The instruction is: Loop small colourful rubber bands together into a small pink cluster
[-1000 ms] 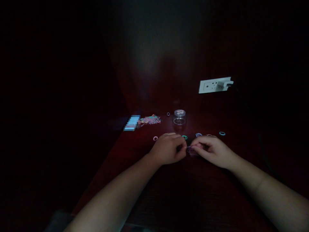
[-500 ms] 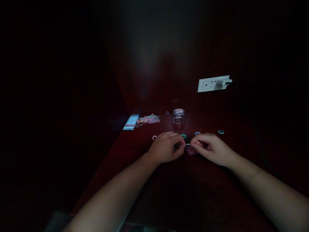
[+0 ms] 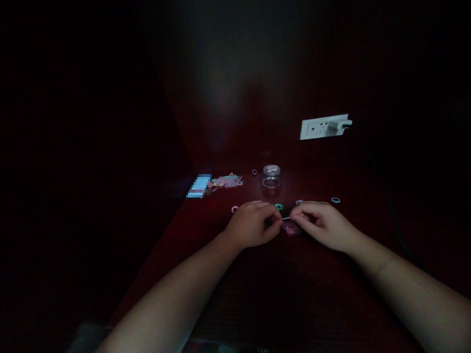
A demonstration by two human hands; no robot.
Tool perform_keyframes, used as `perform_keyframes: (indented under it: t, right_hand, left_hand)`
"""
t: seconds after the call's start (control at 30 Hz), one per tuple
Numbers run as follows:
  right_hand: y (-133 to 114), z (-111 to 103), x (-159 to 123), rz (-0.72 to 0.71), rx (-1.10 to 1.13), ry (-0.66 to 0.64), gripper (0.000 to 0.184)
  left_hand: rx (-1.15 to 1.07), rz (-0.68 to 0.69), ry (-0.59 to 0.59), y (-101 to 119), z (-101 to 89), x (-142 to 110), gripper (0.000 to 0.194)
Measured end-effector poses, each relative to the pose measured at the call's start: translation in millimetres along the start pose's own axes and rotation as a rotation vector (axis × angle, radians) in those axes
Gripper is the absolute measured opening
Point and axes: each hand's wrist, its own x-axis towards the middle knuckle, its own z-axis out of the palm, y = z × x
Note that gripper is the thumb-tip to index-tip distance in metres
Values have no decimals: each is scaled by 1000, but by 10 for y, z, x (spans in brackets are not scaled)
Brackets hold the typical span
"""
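Observation:
A pale hair tie is stretched between my two hands, above the dark red table. My left hand pinches one end between thumb and forefinger. The other end is in the pinch of my right hand. Just under the fingertips lies a small pile of pink hair ties. Behind the hands sit a green hair tie and a purple one, partly covered by my right hand. A pink hair tie shows beside my left hand, and a blue one lies beyond the right.
A clear lidded jar stands near the wall. Left of it are a dark ring-shaped hair tie, a heap of mixed hair ties and a lit phone. A wall socket holds a plug, its cable hanging down at right.
Both hands stay almost in place, still pinching the hair tie. It now slants slightly upward to the right, and more of the pink pile beneath shows. The view has shifted very slightly.

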Motion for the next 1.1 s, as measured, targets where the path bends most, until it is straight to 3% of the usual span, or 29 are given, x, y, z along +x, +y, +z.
perform_keyframes:
  t: [0.57, 0.7, 0.93, 1.1]
  right_hand:
    - [-2, -4, -10, 7, 34, 22, 23]
    - [54, -134, -16, 4, -58, 7, 22]
    - [342, -723, -109, 331, -323, -69, 17]
    - [309, -810, -128, 484, -351, -215, 14]
  left_hand:
    - [-21, -1, 7, 0, 3, -9, 9]
    - [-21, 6, 15, -5, 0, -8, 8]
    - [13, -15, 18, -45, -5, -35, 12]
    - [24, -21, 14, -83, 17, -51, 11]
